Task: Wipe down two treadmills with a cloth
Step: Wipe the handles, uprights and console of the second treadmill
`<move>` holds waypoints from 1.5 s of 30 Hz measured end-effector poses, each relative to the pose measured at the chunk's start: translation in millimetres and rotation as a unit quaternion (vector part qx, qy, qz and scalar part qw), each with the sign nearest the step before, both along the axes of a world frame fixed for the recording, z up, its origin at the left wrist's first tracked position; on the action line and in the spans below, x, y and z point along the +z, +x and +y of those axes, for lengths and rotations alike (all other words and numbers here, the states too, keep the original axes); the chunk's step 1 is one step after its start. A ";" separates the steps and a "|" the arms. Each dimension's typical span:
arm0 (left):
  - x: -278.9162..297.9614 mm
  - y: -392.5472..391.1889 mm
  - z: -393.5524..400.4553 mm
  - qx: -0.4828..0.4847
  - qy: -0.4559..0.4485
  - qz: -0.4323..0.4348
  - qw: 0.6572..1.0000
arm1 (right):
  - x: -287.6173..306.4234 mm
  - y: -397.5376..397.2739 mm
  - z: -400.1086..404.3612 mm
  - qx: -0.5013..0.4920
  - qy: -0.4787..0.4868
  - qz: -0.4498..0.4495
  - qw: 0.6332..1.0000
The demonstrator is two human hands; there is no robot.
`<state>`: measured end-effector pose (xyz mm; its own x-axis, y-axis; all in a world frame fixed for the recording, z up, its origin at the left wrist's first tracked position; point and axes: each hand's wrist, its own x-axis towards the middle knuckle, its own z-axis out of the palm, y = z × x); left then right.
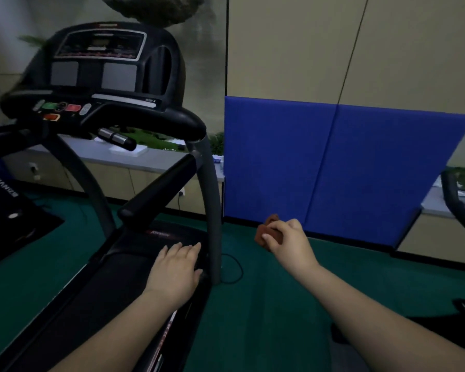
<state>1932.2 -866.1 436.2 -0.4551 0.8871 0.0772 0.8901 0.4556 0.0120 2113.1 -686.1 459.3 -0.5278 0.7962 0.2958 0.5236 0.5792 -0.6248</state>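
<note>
Cloth [269, 233] in right hand [290, 242], beside treadmill [113, 108]

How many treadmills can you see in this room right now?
2, as far as shows. One treadmill stands at left, the left hand above its deck. A second machine's frame only peeks in at the right edge, mostly cut off, so probably a treadmill.

This looks like a small gym set up in an office-type room; a black treadmill [110, 135] with a lit console [100, 47] and coloured buttons stands on green carpet [266, 304]; the frame of a second machine [457, 208] shows at the right edge; blue padded panels [333, 167] lean against beige wall panels [293, 44]; low cabinets [134, 181] run along the wall, with greenery [156, 138] beyond.
</note>
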 end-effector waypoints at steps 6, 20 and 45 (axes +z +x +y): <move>-21.3 39.0 -61.4 0.069 -0.021 -0.014 0.997 | -17.4 17.4 -35.6 0.068 0.004 -0.013 0.998; -77.0 171.3 -275.9 0.311 -0.031 -0.082 0.947 | -95.5 27.7 -193.3 0.308 -0.010 -0.105 0.945; -91.7 374.6 -784.4 0.614 -0.051 -0.072 0.784 | -112.0 52.6 -747.9 0.609 -0.020 -0.111 0.785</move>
